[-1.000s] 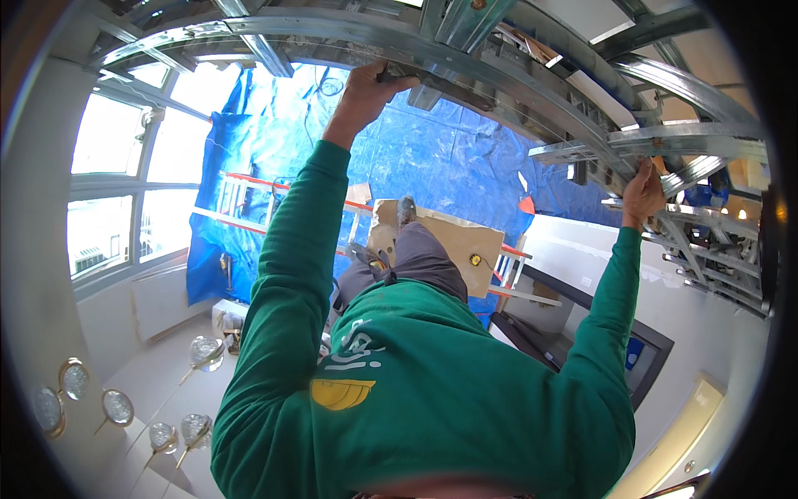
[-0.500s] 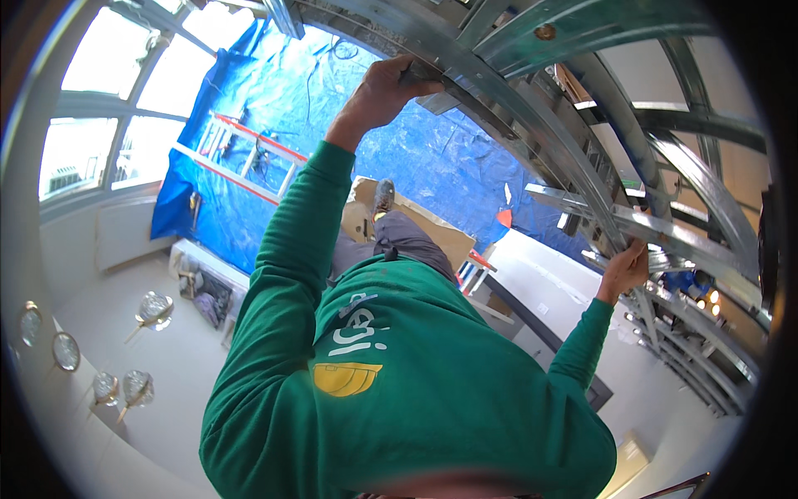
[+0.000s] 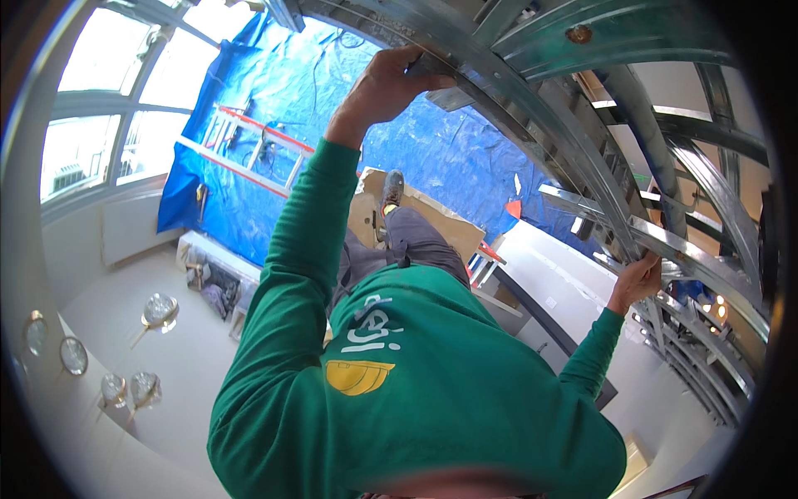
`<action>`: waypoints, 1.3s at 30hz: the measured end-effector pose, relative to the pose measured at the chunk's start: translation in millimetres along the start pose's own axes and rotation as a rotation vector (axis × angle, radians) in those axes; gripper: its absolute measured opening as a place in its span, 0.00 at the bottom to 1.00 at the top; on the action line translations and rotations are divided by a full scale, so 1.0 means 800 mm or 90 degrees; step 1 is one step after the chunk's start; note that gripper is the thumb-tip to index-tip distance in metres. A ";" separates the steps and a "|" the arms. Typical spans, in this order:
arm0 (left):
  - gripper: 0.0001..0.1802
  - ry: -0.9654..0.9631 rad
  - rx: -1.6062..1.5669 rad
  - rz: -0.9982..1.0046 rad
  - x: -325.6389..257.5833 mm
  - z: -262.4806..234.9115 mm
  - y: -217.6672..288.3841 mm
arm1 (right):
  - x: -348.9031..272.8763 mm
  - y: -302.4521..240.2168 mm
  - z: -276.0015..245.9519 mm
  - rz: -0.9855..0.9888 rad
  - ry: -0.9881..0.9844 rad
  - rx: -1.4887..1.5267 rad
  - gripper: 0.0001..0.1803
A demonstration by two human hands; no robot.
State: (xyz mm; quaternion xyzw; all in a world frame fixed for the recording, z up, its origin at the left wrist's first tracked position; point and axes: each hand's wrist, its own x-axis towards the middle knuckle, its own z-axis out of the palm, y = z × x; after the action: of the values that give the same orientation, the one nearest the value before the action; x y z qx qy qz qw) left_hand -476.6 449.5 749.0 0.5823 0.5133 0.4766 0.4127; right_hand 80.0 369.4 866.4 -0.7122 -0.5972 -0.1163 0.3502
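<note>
Blue tarp (image 3: 453, 154) below metal framing (image 3: 553, 116); windows (image 3: 100, 58) left.

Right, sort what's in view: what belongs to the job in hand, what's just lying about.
In the job:
overhead metal framing
left hand and right hand, both on it
brown board, seemingly underfoot

Apparently just lying about:
red scrap
blue sheet
round clear pieces

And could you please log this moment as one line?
left hand: grips metal framing | right hand: touches metal framing, grasp partly hidden | below: blue sheet, ladder
</note>
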 end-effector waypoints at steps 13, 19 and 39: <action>0.16 -0.024 -0.112 0.066 0.008 0.003 -0.010 | 0.006 0.050 0.001 0.049 0.005 -0.179 0.31; 0.16 -0.016 -0.089 0.118 0.005 0.004 -0.012 | 0.014 0.063 0.007 0.102 -0.014 -0.202 0.37; 0.16 -0.044 -0.069 0.130 0.013 0.000 -0.004 | 0.015 0.033 0.020 0.153 0.048 -0.179 0.42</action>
State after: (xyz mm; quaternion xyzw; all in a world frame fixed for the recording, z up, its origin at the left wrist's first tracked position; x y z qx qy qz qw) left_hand -476.9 460.5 747.2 0.6243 0.4102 0.5227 0.4107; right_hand 103.6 387.9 851.9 -0.8154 -0.4723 -0.1823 0.2808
